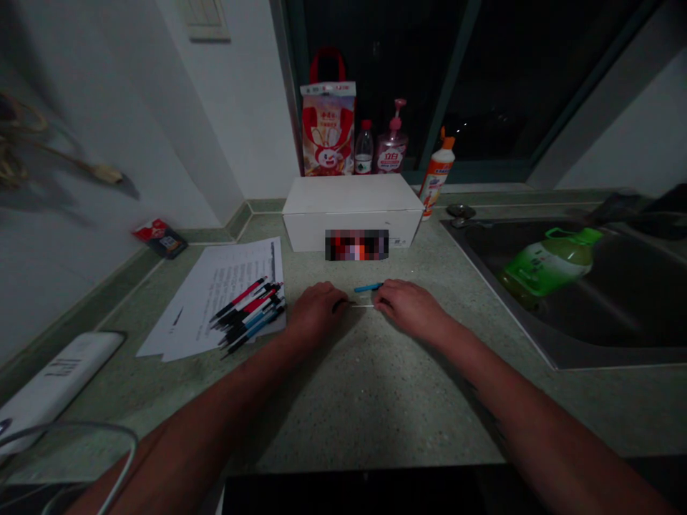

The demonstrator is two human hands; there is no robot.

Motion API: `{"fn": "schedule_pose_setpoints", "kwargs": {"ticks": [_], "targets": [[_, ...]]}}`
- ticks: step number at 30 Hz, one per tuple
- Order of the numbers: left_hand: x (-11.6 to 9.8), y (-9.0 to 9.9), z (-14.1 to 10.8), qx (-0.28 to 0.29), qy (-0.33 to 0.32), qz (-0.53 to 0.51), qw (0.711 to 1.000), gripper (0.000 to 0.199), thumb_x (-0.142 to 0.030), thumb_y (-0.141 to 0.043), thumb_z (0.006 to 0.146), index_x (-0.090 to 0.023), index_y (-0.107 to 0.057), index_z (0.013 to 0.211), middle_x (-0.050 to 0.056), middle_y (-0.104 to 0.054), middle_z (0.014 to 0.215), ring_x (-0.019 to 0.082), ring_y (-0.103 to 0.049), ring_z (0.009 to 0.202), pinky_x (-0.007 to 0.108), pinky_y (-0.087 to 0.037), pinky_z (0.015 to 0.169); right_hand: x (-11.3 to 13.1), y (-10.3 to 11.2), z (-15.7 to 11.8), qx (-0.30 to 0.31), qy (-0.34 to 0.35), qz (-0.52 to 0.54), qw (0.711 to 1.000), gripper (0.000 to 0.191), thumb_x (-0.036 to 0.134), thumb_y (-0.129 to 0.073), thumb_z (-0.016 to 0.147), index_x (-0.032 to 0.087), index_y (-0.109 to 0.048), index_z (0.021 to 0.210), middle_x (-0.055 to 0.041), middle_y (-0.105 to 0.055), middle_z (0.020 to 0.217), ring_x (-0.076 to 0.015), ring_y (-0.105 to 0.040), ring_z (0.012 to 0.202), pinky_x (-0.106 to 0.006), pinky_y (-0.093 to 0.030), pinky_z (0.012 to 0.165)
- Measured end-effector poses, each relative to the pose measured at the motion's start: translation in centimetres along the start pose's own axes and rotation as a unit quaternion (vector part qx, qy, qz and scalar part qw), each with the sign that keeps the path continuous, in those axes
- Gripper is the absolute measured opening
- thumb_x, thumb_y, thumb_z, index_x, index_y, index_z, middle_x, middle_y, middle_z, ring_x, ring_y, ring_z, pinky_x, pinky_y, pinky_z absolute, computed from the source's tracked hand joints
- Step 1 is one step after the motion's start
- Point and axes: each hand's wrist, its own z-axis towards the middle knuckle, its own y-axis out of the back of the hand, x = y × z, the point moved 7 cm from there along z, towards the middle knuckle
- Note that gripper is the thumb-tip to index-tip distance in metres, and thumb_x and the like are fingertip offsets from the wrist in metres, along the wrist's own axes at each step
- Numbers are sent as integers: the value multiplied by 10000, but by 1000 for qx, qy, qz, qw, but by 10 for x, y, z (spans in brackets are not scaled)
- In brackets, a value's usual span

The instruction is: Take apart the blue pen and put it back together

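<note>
Blue barrel [367, 287], thin white rod [363, 306]

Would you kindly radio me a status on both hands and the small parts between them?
Left hand, right hand close together; thin pale stick between their fingertips. Blue pen piece by right fingertips. White box beyond, not blocking.

A blue tube [367, 287] lies beyond a white rod [363, 306].
</note>
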Motion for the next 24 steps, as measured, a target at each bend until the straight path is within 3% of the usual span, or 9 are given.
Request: {"fn": "schedule_pose_setpoints", "kwargs": {"ticks": [4,8,13,19,24], "targets": [[11,6,-3,-49,46,-63,996,206,-223,-668,929,-198,-713,1128,78,-710,1025,253,-648,988,376,-495,874,1,1,0,-41,7,18,999,53,174,-688,954,190,-713,999,-67,-685,994,-232,-628,966,-335,-445,827],[10,3,-8,-72,34,-187,979,166,-220,-685,902,-215,-702,1067,41,-728,995,211,-674,913,330,-516,819,15,5,-2,-95,59,60,992,200,223,-707,965,210,-677,1162,-69,-686,1075,-235,-628,1016,-350,-468,855],[1,-1,-10,-51,17,-243,969,59,-259,-705,884,-204,-686,885,5,-711,844,172,-650,764,280,-493,707,32,0,-2,-81,98,67,990,86,196,-594,1024,205,-679,1033,-47,-669,973,-202,-621,923,-325,-451,801],[0,3,-10,-54,30,-307,950,64,-227,-715,873,-197,-661,857,-22,-707,784,148,-642,709,254,-479,674,37,-5,1,-51,89,82,991,116,195,-657,986,180,-648,1100,-62,-674,1028,-214,-623,952,-326,-448,802],[4,6,-10,-72,41,-316,945,35,-198,-696,872,-196,-664,887,-18,-711,790,143,-646,711,246,-503,678,32,-5,1,-49,79,77,993,105,221,-561,1045,183,-658,1034,-51,-669,994,-200,-616,920,-315,-433,783]]}}
